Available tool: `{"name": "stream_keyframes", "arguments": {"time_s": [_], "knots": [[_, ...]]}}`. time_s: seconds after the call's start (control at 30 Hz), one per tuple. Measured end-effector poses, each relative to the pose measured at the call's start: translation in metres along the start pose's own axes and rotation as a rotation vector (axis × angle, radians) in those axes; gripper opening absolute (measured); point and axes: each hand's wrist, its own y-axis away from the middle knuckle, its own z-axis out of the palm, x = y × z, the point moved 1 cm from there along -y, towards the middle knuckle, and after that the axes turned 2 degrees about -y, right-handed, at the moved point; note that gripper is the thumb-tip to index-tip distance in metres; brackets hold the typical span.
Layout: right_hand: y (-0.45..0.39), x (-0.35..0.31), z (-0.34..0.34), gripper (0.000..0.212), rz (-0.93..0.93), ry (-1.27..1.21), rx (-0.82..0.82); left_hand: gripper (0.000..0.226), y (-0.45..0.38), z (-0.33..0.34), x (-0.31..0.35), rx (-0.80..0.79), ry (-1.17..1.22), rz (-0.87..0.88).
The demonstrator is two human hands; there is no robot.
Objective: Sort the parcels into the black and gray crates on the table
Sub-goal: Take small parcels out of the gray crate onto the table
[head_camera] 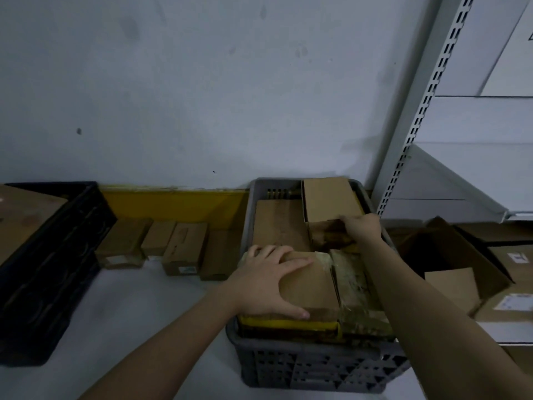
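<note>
Packing the gray crate (291, 368), at the tabletop's right end, is the step in hand. The left hand (268, 287) lies flat, fingers spread, on a cardboard parcel (311, 287) at the crate's near edge. The right hand (362, 228) grips the near end of an upright parcel (331, 200) at the far side. Next, I judge, that parcel needs seating. Four small parcels (161, 246) wait near the wall, beside the black crate (57, 255) at the left end.
</note>
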Motion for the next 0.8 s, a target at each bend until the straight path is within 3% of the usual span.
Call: {"name": "stream_keyframes", "arguments": {"time_s": [0.1,0.27,0.5,0.67,0.8], "knots": [[0.004,-0.003,0.001,0.088,0.052,-0.233,-0.036,0.096,0.0,0.0,-0.001,-0.001,0.004,0.001],[0.012,0.0,0.003,0.046,0.114,-0.437,-0.134,0.097,-0.003,0.001,-0.001,-0.045,-0.047,0.015],[0.012,0.002,-0.008,0.05,0.155,-0.608,-0.136,0.111,-0.007,-0.005,-0.005,-0.181,-0.036,0.041],[0.011,-0.003,-0.021,0.042,0.118,-0.636,-0.195,0.107,-0.008,-0.015,-0.002,-0.092,-0.071,0.044],[0.012,-0.014,-0.032,0.041,0.048,-0.537,-0.14,0.108,-0.015,-0.042,-0.003,0.014,-0.155,0.016]]}}
